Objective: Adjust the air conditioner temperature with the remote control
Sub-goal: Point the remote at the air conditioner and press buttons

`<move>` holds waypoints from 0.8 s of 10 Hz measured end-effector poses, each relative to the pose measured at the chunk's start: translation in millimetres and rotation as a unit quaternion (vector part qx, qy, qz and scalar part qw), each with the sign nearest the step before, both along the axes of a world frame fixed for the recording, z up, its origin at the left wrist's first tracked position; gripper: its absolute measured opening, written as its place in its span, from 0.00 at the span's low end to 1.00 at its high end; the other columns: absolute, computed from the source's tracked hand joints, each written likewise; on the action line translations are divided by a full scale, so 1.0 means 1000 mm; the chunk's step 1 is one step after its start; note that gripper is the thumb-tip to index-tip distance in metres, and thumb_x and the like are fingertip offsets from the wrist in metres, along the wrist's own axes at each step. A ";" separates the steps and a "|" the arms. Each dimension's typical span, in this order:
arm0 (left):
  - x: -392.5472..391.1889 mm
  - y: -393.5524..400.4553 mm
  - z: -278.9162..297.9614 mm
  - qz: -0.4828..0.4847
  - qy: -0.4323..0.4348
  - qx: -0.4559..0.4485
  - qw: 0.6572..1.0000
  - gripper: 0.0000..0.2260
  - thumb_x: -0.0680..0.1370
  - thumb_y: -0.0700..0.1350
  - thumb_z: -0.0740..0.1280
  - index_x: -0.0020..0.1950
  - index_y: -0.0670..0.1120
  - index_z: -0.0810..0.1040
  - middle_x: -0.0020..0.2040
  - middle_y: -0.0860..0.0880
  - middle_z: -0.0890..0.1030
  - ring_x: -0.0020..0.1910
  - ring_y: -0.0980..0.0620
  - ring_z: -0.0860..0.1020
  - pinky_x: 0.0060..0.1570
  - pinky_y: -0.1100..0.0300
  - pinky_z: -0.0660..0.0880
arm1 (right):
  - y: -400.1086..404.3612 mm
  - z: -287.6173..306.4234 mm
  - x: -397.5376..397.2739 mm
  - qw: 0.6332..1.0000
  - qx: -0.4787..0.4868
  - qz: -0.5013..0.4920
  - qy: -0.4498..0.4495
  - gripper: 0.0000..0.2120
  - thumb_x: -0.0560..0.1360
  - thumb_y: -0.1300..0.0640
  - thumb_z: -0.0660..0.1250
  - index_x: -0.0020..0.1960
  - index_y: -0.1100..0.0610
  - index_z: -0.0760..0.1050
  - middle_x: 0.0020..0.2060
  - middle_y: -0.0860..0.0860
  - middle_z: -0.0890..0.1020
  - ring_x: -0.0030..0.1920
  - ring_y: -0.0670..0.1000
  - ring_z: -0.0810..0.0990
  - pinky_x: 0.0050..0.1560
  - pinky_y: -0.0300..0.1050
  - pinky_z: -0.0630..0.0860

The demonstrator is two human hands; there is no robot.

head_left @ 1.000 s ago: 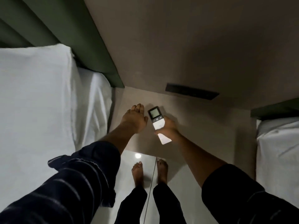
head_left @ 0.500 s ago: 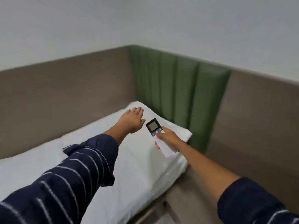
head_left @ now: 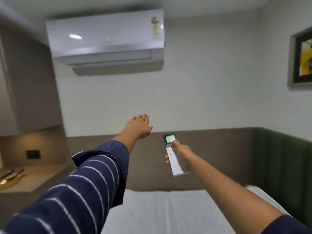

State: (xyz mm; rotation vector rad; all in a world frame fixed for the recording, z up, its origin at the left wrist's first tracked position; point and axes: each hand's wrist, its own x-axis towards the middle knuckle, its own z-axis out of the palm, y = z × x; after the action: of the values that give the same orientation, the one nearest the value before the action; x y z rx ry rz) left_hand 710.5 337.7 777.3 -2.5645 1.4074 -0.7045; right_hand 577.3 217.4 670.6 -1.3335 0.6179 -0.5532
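Observation:
A white air conditioner (head_left: 106, 36) hangs high on the pale wall, its lower flap tilted out. My right hand (head_left: 181, 153) grips a slim white remote control (head_left: 175, 164) with a lit grey screen at its top, pointed up toward the wall below the unit; my thumb rests on the buttons just under the screen. My left hand (head_left: 139, 126) is stretched forward at the same height, flat, fingers together, holding nothing.
A white bed (head_left: 160, 210) lies below my arms against a brown wall panel. A green padded headboard (head_left: 285, 159) stands at right. A framed picture (head_left: 302, 56) hangs at upper right. A side counter with a gold tray (head_left: 10, 179) sits at left.
The view has swung up from the floor, past the bed corner, to the wall with the air conditioner. Both arms kept their pose, and the remote stays in my right hand.

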 end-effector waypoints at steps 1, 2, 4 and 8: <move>0.018 0.033 0.039 0.024 -0.008 -0.031 0.999 0.29 0.83 0.53 0.45 0.80 0.40 0.47 0.81 0.44 0.50 0.80 0.46 0.51 0.78 0.52 0.50 | 0.019 0.048 0.030 0.999 -0.009 0.034 -0.011 0.16 0.76 0.48 0.60 0.44 0.61 0.77 0.29 0.59 0.84 0.29 0.58 0.82 0.36 0.45 0.80; 0.033 0.074 0.083 0.054 -0.021 -0.068 0.996 0.29 0.83 0.52 0.46 0.80 0.40 0.47 0.81 0.44 0.50 0.80 0.46 0.51 0.78 0.51 0.50 | 0.042 0.121 0.056 0.994 -0.028 0.087 -0.060 0.15 0.80 0.49 0.56 0.45 0.60 0.71 0.33 0.61 0.80 0.27 0.57 0.81 0.29 0.42 0.78; 0.051 0.106 0.111 0.101 -0.030 -0.083 0.991 0.28 0.83 0.52 0.45 0.80 0.40 0.47 0.81 0.44 0.50 0.80 0.46 0.51 0.77 0.51 0.50 | 0.065 0.187 0.057 0.991 -0.058 0.121 -0.012 0.10 0.74 0.56 0.58 0.46 0.62 0.74 0.27 0.58 0.84 0.25 0.56 0.84 0.30 0.43 0.81; 0.058 0.118 0.117 0.132 -0.025 -0.092 0.987 0.28 0.83 0.52 0.46 0.80 0.40 0.47 0.81 0.44 0.50 0.79 0.46 0.52 0.77 0.51 0.51 | 0.068 0.194 0.069 0.986 -0.085 0.140 -0.021 0.10 0.74 0.59 0.56 0.49 0.64 0.72 0.28 0.60 0.85 0.27 0.58 0.84 0.36 0.48 0.80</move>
State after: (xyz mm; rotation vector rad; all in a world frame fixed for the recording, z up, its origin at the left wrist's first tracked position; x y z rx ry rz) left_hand 768.7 455.3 894.5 -2.7775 1.0019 -0.8815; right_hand 646.4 285.6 864.9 -1.5347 0.3452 -0.4089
